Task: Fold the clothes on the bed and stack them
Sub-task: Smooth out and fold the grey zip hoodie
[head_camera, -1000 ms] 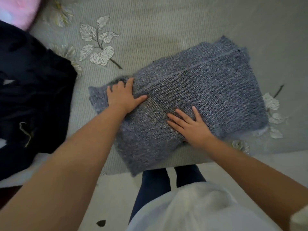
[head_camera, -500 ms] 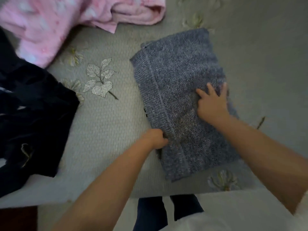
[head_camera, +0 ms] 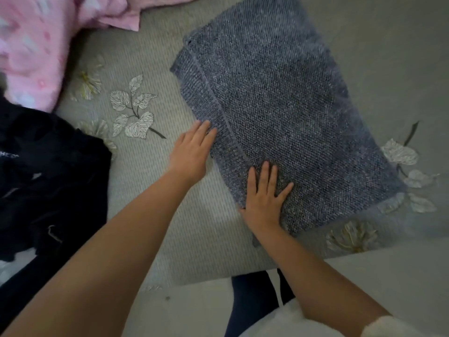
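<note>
**Both palms flat at the grey knit's near edge**

My right hand (head_camera: 263,194) lies flat on the folded grey knit garment (head_camera: 279,113), fingers straight and slightly spread, pressing down on its lower left corner in the middle of the frame. It grips nothing. My left hand (head_camera: 192,152) is just to the left of it, fingers straight and close together, the fingertips (head_camera: 206,128) touching the garment's left folded border while the palm sits over the bed cover (head_camera: 150,190). It holds nothing either.

The grey knit lies as a tilted rectangle from the top centre of the frame down to the lower right, with a narrow folded band along its left side. It rests on the pale bed cover printed with leaves.

A pink fleecy garment (head_camera: 36,45) is bunched in the upper left corner. A heap of dark clothes (head_camera: 48,178) fills the left edge, well apart from the grey knit.
</note>
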The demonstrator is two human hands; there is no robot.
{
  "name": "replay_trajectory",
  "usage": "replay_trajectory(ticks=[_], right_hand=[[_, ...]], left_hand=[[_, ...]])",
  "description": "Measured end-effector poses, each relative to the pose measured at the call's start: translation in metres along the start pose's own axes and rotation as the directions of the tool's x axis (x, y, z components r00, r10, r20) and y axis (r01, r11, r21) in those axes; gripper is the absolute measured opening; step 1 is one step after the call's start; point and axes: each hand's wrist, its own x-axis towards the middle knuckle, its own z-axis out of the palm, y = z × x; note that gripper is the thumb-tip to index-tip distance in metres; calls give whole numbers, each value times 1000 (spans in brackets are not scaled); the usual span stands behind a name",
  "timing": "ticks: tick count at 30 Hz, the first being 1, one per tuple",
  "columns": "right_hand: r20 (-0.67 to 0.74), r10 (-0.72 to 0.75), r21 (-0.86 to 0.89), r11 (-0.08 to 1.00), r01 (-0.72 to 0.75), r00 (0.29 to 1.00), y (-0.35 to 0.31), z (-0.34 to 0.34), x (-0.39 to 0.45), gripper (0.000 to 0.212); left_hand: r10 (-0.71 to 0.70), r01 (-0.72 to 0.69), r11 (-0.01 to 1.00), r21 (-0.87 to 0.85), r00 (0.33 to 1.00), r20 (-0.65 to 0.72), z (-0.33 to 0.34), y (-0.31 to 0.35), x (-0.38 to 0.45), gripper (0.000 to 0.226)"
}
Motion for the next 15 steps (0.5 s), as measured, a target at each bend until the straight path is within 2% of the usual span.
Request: replay_trajectory(ticks=[2,5,7,9,12,15], right_hand=[[-7,-55,-24,998,55,998,20,-12,-3,102],[-93,-198,-238,956,172,976,69,-48,-5,97],[-90,-237,-379,906,186,967,119,-74,-1,94],[-42,-141,-451,886,107,989,160,-103,11,103],[-24,43,-458,888,-49,999,197,-114,26,98],[114,1,-385,922,44,993,194,-109,36,106]], left_hand=[[53,-53,998,16,999,11,-3,2,10,80],[220,-231,969,84,968,123,-6,9,26,101],[256,-281,945,168,954,155,-7,17,38,108],[273,-303,924,232,950,152,-5,32,51,111],[304,-339,905,258,938,165,3,66,72,109],[197,-230,952,201,965,173,8,92,87,115]])
